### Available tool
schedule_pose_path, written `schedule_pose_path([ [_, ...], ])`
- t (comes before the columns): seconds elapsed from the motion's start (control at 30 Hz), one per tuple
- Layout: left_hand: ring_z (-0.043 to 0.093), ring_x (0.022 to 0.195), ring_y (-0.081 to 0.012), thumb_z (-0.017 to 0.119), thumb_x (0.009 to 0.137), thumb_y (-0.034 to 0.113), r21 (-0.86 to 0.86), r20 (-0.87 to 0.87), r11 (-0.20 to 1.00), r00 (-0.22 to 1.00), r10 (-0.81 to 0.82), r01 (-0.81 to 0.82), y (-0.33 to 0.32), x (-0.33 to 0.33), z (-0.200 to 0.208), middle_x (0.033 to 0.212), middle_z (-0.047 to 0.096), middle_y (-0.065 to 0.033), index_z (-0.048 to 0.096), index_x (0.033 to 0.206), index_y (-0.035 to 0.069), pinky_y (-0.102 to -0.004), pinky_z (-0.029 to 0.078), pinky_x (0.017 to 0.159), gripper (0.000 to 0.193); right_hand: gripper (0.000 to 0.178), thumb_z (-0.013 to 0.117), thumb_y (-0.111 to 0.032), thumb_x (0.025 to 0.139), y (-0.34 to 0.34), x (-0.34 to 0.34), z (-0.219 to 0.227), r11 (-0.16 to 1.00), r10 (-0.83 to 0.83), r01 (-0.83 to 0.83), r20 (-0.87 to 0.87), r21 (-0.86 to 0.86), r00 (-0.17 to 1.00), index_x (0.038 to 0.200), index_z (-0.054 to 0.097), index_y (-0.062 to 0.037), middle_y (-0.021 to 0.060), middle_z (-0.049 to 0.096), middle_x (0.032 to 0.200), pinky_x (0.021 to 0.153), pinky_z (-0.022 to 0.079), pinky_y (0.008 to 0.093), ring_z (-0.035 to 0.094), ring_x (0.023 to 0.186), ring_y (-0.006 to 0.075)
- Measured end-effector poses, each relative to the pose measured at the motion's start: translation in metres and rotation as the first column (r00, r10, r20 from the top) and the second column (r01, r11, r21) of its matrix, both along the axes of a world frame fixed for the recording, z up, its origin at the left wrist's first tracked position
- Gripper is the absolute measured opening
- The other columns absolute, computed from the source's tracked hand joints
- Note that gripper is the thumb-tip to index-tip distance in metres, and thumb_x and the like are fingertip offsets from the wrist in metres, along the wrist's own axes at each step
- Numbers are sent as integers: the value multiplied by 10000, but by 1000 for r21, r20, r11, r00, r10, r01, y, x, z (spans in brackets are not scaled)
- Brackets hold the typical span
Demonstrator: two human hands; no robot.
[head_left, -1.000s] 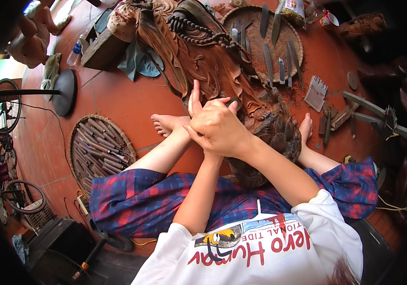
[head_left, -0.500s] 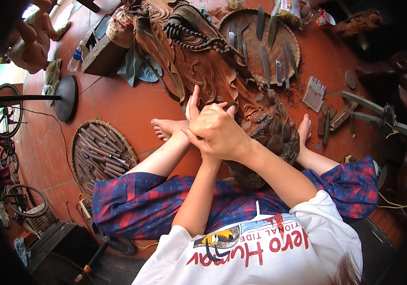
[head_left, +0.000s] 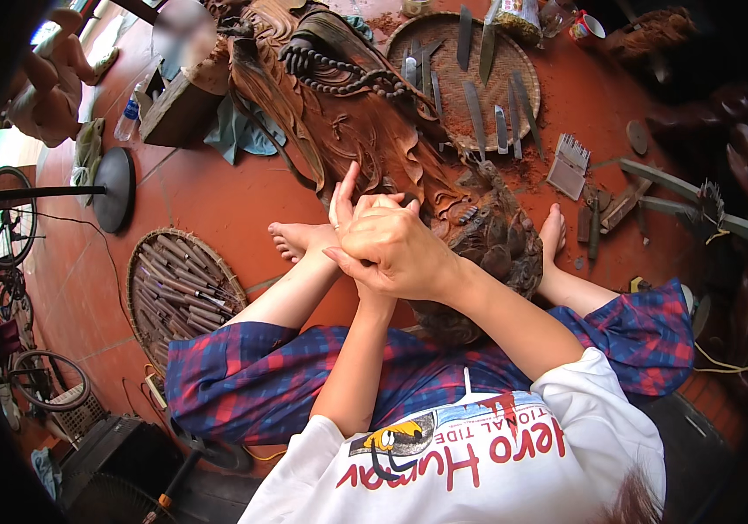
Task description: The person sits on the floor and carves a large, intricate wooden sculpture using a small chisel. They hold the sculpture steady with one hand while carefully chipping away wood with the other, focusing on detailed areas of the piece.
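Observation:
In front of my body, over the foot of a wooden carving, my two hands are clasped. My right hand (head_left: 396, 247) lies on top, its fingers closed around part of my left hand (head_left: 344, 196). Beyond the grip, some fingers of my left hand stick out straight; the rest of that hand is covered. No tool shows in either hand. The carved wooden statue (head_left: 348, 144) lies on the floor beneath and beyond them, with flowing robe folds and a string of beads (head_left: 339, 65). Its rough, dark base (head_left: 505, 249) lies between my legs.
A round woven tray (head_left: 513, 65) holds several flat blades. Left of my leg, a basket (head_left: 136, 284) is full of wood-handled tools. A small case of thin bits (head_left: 568, 166) and metal bars (head_left: 679, 179) lie at right. A black round stand base (head_left: 115, 189) stands left.
My clasped hands have shifted slightly, the right one turning a little over the left. The whole view has moved a bit, so the surroundings appear slightly farther left.

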State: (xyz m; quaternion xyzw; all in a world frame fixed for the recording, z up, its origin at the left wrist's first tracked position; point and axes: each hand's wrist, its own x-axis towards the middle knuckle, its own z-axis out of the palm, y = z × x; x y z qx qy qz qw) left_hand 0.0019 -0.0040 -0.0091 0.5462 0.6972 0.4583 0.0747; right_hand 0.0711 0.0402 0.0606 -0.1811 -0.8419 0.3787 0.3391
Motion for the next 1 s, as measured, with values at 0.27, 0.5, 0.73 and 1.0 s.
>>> schedule_pose_path([
  [0.27,624,905,-106,804,819,50,-59,120,998,993,20,-13,-10,3,-3,1039,689,-33,419,1436,-20,-268,455,943,730,281,745,-200,858,-5,3,-6,1000,24,-24,-82,-8,996,665,617,-42,108,636,734,776,448,390,603,766,280],
  [0.5,504,1291,-270,779,824,185,-110,-97,994,995,4,-15,-13,4,7,1078,703,-52,596,759,54,-467,385,1053,234,282,737,-211,873,-9,10,-11,996,89,-89,-12,23,996,671,623,-50,96,624,728,750,447,397,605,773,276],
  [0.73,475,1342,-326,786,819,215,-103,-77,993,996,53,-61,-14,8,11,1131,692,-99,641,686,38,-534,335,1108,265,297,740,-217,868,-6,12,-19,995,77,-72,-66,67,995,661,610,-48,76,612,722,765,440,385,601,762,258],
  [1.0,481,1301,-318,809,787,177,-111,-95,993,995,29,-40,-11,13,4,1273,607,-138,675,780,53,-498,355,1102,182,338,754,-213,857,-3,17,-21,996,68,-64,-67,57,995,618,571,-58,93,592,716,756,447,404,586,737,273],
])
